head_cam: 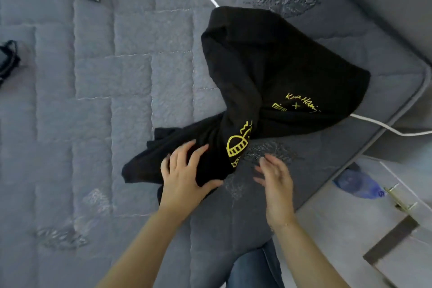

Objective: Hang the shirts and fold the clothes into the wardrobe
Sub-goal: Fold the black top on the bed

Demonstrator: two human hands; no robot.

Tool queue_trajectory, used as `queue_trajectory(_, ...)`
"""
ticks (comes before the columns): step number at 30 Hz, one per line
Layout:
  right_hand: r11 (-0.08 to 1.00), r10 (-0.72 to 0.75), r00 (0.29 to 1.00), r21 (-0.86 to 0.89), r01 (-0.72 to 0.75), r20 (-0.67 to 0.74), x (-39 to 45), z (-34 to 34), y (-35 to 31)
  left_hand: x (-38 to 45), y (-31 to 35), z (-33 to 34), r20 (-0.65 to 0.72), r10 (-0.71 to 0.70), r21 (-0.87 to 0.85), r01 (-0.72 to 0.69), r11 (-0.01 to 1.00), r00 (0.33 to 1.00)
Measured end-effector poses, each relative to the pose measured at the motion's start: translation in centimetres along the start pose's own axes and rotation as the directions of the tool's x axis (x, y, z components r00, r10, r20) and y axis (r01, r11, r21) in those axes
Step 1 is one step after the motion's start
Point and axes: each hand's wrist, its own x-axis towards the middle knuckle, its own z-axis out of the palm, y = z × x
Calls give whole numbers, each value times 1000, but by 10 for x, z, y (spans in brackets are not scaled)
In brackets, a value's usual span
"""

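While under left hand (187, 170), shirt (268, 72); right hand (275, 180) beside.

A single head-worn, wide-angle view looks steeply down onto a grey quilted mattress (98, 91) — close, at arm's reach. Both forearms enter from six o'clock. The mattress edge runs from two o'clock to five o'clock, with floor (339, 222) showing beyond it — straight lines bow near the borders.
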Motion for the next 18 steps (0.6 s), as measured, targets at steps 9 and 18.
queue_trajectory(9, 997, 57, 984, 45, -65, 171, 3, 64, -21, 10, -24, 9, -126, -241, -194, 215, 957, 962)
queue_trajectory(18, 974, 3, 988, -222, 31, 153, -58, 21, -39, -45, -56, -47, 526, -418, -830, 554, -63, 740)
